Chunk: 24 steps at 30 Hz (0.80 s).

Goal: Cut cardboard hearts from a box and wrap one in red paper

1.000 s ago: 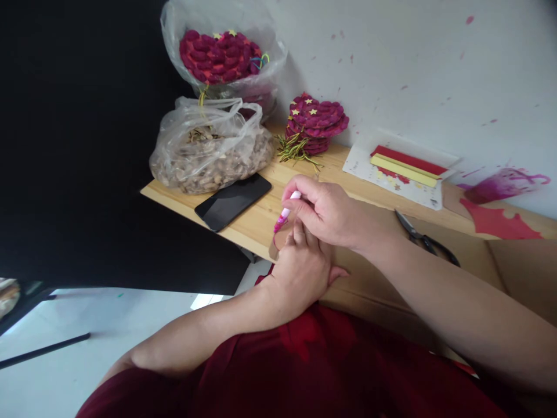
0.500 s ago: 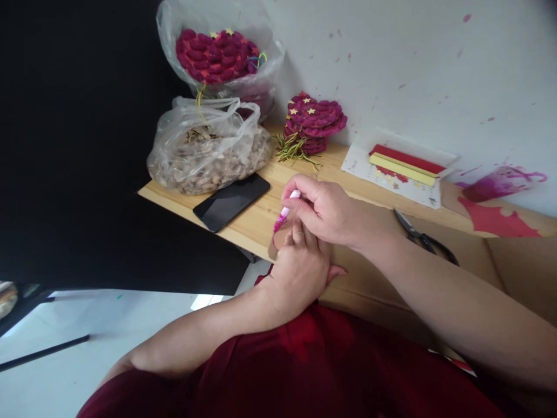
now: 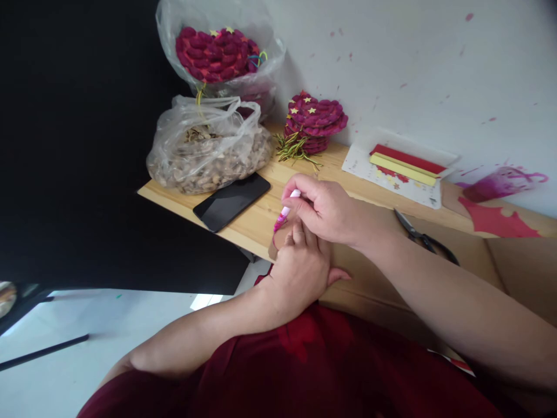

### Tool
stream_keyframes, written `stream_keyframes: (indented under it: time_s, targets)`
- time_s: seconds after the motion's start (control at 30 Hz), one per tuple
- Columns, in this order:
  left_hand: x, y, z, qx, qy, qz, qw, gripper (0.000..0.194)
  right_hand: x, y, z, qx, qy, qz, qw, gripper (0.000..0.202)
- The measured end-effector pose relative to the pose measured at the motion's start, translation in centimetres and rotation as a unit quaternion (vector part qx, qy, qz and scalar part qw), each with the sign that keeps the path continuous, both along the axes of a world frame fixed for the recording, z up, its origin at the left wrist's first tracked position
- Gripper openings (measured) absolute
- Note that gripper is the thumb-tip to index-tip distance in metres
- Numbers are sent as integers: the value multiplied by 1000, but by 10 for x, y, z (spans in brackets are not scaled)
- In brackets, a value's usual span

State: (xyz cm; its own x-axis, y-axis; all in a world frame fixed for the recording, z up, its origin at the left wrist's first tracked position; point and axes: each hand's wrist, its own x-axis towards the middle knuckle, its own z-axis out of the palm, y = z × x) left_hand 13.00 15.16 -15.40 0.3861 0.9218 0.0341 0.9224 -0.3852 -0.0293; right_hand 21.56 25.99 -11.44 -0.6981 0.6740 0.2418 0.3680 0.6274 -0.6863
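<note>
Between thumb and fingers, my right hand (image 3: 324, 209) grips a white marker (image 3: 285, 212) smeared with pink near its tip. The tip points down at the edge of a brown cardboard piece (image 3: 281, 237), where a pink line shows. My left hand (image 3: 302, 267) lies flat over this cardboard, fingers stretched forward and thumb out to the right. My right hand crosses above the left fingertips and partly hides them. Most of the piece is covered by both hands.
Left are a black phone (image 3: 232, 201), a plastic bag of shells (image 3: 213, 159) and a bag with a magenta heart (image 3: 217, 55). Stacked magenta hearts (image 3: 315, 119) stand by the wall. Right are scissors (image 3: 413, 232), paper strips (image 3: 404, 167), a stained cup (image 3: 489, 184) and red paper (image 3: 494, 219).
My left thumb reaches slightly further to the right. The marker, the cardboard and my right hand look nearly the same.
</note>
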Motion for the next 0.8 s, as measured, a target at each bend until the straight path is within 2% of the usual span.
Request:
stream_keyframes:
  time_s: [0.13, 0.43, 0.67, 0.8]
  targets:
    - [0, 0, 1, 9, -7, 10, 1000, 90, 3, 4, -1, 26, -6, -3, 1000, 10]
    - [-2, 0, 0, 33, -2, 8, 999, 96, 4, 10, -2, 23, -2, -5, 1000, 9]
    - [-1, -1, -1, 42, -14, 10, 999, 93, 6, 13, 4, 32, -28, -12, 999, 9]
    - [-2, 0, -3, 46, -12, 6, 999, 95, 6, 14, 9, 62, -53, -26, 996, 8]
